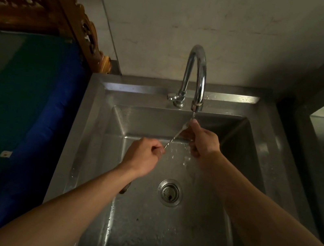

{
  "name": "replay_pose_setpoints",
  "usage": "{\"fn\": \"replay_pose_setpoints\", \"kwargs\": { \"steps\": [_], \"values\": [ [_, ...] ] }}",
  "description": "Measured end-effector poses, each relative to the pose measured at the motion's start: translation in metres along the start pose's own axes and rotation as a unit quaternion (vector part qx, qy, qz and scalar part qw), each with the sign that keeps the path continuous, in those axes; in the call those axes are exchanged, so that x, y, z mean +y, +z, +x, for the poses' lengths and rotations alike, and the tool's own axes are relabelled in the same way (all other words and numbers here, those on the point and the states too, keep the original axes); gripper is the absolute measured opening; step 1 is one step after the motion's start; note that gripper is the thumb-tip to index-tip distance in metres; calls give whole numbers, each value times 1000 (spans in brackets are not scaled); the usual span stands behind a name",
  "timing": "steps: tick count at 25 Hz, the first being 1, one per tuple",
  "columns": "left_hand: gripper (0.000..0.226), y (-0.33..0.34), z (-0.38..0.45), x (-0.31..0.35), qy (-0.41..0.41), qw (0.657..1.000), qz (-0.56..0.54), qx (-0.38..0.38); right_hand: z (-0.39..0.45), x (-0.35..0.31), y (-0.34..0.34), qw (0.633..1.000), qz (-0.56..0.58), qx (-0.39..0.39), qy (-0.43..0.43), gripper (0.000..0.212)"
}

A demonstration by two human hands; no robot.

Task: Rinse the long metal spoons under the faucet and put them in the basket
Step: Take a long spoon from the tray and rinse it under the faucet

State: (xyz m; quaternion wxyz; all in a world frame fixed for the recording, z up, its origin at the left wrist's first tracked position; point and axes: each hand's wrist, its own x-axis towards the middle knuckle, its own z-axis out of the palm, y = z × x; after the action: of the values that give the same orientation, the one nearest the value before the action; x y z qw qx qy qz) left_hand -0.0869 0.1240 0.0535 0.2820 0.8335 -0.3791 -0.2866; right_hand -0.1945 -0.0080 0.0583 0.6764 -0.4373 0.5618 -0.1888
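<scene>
1. The steel sink [96, 124] takes up most of the view, with the chrome faucet [196, 75] arching over its back rim and a thin stream falling from the spout.
2. The right hand [202, 140] has its fingers clamped on the bowl end, directly under the stream; rubbing there while turning it should rinse both faces.
3. The left hand [143, 156] pinches the handle end with curled fingers; a firm pinch should stop a wet slip.
4. The long metal spoon [173, 138] is slim and shiny, stretched slantwise between both hands above the basin.
5. No basket is in view.
</scene>
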Motion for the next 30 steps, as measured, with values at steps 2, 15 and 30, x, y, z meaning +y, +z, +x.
{"fn": "replay_pose_setpoints", "kwargs": {
  "steps": [2,15,30],
  "values": [
    [29,-1,-1,-2,2,1000,7,3,-1,0,0,1000,-1,-5,-2,27],
    [16,1,2,-1,11,1000,-5,-8,-3,2,-5,999,-4,-39,-19,15],
    [14,-5,2,0,2,1000,0,-12,-2,4,-2,998,3,-51,-22,8]
  ]
}}
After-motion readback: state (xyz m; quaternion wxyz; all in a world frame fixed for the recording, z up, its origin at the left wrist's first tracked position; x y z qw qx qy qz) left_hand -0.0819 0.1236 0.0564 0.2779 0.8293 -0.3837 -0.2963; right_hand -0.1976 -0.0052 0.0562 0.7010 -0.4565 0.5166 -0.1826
